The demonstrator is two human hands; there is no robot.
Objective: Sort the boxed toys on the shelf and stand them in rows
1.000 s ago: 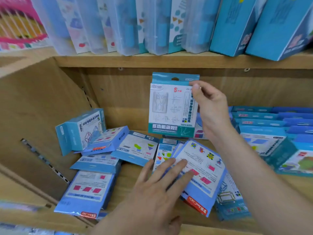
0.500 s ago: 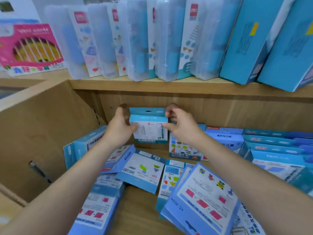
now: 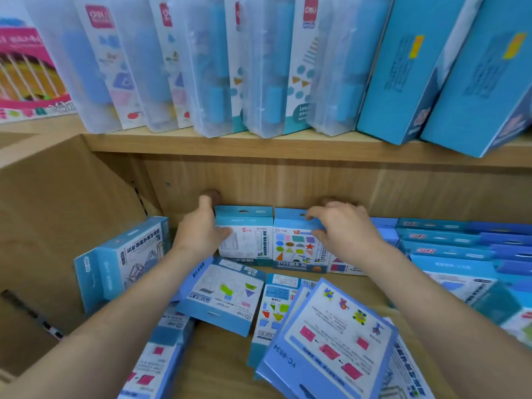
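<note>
Grip: left hand point(image 3: 198, 236) clasps upright white box point(image 3: 249, 243), tab point(image 3: 243, 211) up; right hand point(image 3: 347, 231) pinches upright shapes box point(image 3: 293, 250).

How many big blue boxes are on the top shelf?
2. One tall blue cardboard box leans beside the clear plastic cases; the second blue box stands right of it. More may be off-frame.

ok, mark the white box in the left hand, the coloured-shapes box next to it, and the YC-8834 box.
white box point(image 3: 253, 243): head view, front face.
coloured-shapes box point(image 3: 290, 249): head view, printed front.
YC-8834 box point(image 3: 331, 336): head view, middle of top face.
</note>
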